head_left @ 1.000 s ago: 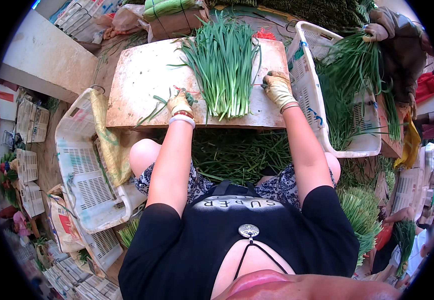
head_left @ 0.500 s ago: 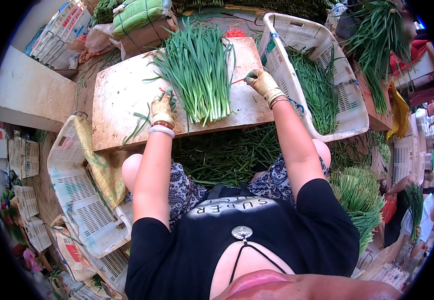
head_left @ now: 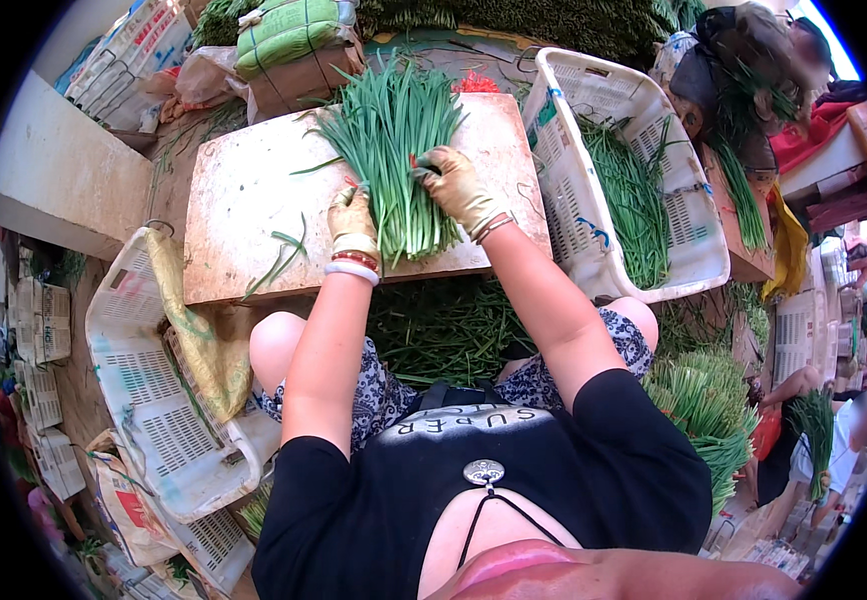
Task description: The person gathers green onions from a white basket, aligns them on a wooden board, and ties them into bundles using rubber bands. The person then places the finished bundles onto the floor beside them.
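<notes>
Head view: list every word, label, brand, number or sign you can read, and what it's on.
Wording isn't copied here, only its place.
Black shirt: large pale capitals, upside down in view.
Yellow sack: green marks, too unclear to read.
Pale bag: red patch; any print too small to read.
Green bunch, left hand, right hand: no text seen.

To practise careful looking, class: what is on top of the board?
A green bunch and, left of it, loose leaves. The bunch covers part of the board; anything beneath is hidden.
</notes>
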Available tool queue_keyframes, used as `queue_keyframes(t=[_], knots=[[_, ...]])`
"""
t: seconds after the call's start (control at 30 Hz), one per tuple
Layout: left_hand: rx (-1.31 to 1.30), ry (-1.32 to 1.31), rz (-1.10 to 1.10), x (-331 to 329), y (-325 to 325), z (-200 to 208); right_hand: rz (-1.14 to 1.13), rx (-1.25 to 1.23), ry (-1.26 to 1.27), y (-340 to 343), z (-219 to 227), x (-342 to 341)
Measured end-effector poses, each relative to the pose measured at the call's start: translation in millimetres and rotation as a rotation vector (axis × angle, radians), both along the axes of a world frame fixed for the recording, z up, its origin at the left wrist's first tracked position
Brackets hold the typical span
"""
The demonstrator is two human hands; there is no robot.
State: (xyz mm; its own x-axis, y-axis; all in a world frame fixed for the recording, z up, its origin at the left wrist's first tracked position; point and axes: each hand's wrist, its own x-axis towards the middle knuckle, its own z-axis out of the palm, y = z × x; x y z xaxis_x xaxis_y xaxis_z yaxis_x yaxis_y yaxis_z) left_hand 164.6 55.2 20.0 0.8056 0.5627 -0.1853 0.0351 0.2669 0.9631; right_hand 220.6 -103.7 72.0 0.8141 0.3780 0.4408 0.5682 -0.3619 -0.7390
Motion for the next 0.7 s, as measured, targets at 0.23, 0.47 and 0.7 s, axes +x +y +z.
queue_keyframes(t=[0.23, 0.47, 0.7], knots=[[0.520, 0.070, 0.118, -2, -13, 3, 0.173, -0.148, -0.262, 32, 11, -11], [0.532, 0.072, 0.157, -5, -18, -3, 0.049, -0.418, -0.026, 39, 9, -16], [0.484, 0.013, 0.112, -6, -16, 3, 0.046, -0.573, -0.007, 46, 19, -16]])
